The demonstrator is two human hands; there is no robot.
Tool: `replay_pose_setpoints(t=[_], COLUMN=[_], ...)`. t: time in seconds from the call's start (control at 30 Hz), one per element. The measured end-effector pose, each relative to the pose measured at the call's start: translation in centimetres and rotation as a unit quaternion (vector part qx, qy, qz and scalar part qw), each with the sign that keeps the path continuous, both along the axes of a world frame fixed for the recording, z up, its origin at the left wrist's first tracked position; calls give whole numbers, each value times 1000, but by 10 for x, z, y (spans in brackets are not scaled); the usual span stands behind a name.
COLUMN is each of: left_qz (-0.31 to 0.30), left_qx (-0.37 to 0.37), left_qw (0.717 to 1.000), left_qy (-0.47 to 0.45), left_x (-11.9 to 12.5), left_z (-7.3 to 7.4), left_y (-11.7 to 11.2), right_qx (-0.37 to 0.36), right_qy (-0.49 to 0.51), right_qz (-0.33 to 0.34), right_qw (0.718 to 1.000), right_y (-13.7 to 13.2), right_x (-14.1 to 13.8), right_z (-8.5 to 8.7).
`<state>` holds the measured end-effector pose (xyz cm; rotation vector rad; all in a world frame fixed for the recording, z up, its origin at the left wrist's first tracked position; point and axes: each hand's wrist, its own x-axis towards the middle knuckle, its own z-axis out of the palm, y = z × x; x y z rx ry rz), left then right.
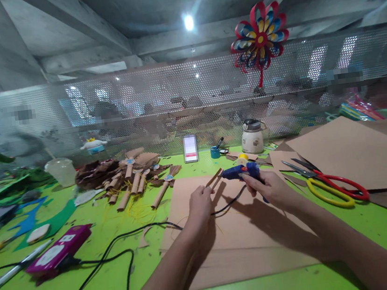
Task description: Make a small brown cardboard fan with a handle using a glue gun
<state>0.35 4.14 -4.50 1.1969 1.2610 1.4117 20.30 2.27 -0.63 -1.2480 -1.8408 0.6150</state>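
My right hand [262, 184] is wrapped round a blue hot glue gun [241, 171], its nozzle pointing left. In my left hand [200, 203] is a narrow brown paper strip [214, 178], pinched near its lower end. The nozzle is at the strip's upper end; whether they touch I cannot tell. Both hands are above brown kraft paper sheets [243, 261]. A black cord [230, 203] runs from below the glue gun, passing behind my left wrist. Rolled brown paper pieces [135, 184] with yellow strings lie in a pile to the left.
Red-handled scissors [346, 185] and yellow-handled scissors [330, 194] lie right, beside more brown paper [360, 152]. A purple power strip [60, 250] is at left. A phone [190, 148], a white bottle [252, 138] and a plastic cup [61, 172] stand towards the back.
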Motion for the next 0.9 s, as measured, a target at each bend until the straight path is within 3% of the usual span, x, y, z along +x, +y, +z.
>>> replay_pose_setpoints(t=[0.33,0.67,0.9], left_qz=[8,16,29], left_qx=[10,-16,-1], left_qw=[999,998,999], left_qy=[39,53,14], left_x=[1,-1,2], left_z=[-8,5,7], left_y=[7,0,-5], right_qx=[0,-9,17], right_qy=[-2,-18,-18], right_qz=[-36,-13,-46], right_qw=[999,1000,999], right_y=[2,-2,1], right_x=[4,-3,5], right_z=[2,-1,-2])
